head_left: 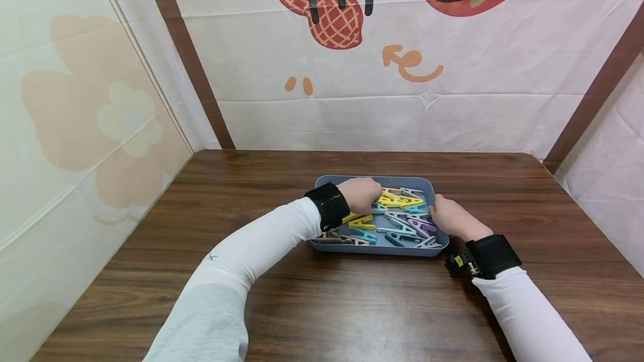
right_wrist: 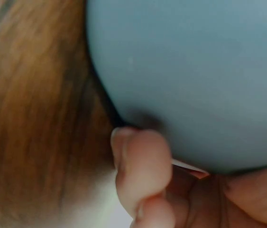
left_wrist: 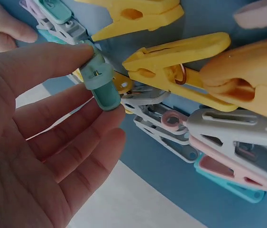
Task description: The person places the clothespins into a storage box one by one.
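My left hand (head_left: pixel 360 195) reaches over the left part of a blue-grey tray (head_left: pixel 377 249). In the left wrist view its thumb and fingertips pinch a green clothespin (left_wrist: pixel 105 90) above other pegs. My right hand (head_left: pixel 457 219) grips the tray's right edge; the right wrist view shows curled fingertips (right_wrist: pixel 147 159) against the outer wall. Yellow clothespins (head_left: pixel 402 201) lie near the left hand, and purple clothespins (head_left: pixel 421 224) nearer the right. Grey and pink clothespins (left_wrist: pixel 237 137) lie beneath the left fingers.
The tray stands on a dark wood-grain table (head_left: pixel 372 306), towards its far side. A printed white cloth (head_left: pixel 352 119) hangs behind the table's far edge, and another cloth (head_left: pixel 85 194) hangs along the left.
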`<state>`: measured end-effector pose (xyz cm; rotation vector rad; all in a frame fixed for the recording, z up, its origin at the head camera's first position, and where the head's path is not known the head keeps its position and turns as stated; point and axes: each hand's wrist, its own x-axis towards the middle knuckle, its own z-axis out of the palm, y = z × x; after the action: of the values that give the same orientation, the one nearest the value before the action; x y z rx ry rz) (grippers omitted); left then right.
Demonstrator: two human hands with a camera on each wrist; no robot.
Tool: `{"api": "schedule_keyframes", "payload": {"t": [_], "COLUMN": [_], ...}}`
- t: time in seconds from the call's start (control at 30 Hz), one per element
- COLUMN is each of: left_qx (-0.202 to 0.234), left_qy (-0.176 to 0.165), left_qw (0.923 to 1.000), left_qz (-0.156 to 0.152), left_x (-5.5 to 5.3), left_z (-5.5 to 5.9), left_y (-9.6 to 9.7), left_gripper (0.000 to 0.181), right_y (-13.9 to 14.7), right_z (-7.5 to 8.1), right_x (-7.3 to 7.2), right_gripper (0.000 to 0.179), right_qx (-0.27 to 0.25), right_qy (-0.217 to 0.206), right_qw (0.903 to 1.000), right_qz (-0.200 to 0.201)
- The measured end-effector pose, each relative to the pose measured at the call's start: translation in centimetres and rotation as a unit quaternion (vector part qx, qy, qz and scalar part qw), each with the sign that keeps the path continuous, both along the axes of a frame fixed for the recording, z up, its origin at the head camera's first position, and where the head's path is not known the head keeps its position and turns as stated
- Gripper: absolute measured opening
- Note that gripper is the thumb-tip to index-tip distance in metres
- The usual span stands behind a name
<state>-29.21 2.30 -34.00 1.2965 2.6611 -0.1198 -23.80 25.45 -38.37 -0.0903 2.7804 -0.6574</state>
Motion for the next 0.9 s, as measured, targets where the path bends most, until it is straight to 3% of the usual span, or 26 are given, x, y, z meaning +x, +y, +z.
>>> {"api": "schedule_keyframes", "payload": {"t": [0.23,0.6,0.9], "left_qx": [0.003,0.007,0.027], "left_qy": [-0.020,0.007,0.011], "left_qw": [0.9992,0.9995,0.9986], "left_qz": [0.034,0.031,0.045], "left_x": [-0.3,0.7,0.6], "left_z": [-0.4,0.0,-0.6], "left_y": [0.3,0.8,1.1], "left_gripper": [0.012,0.014,0.018], "right_y": [-0.1,-0.1,-0.2], "right_z": [0.2,0.2,0.2], "right_x": [0.1,0.1,0.1], "right_gripper": [0.043,0.042,0.042], "right_qx": [0.001,0.000,0.001], "right_qy": [-0.003,0.001,0.000], "right_qw": [1.0000,1.0000,1.0000], "right_qz": [-0.004,0.000,-0.001]}}
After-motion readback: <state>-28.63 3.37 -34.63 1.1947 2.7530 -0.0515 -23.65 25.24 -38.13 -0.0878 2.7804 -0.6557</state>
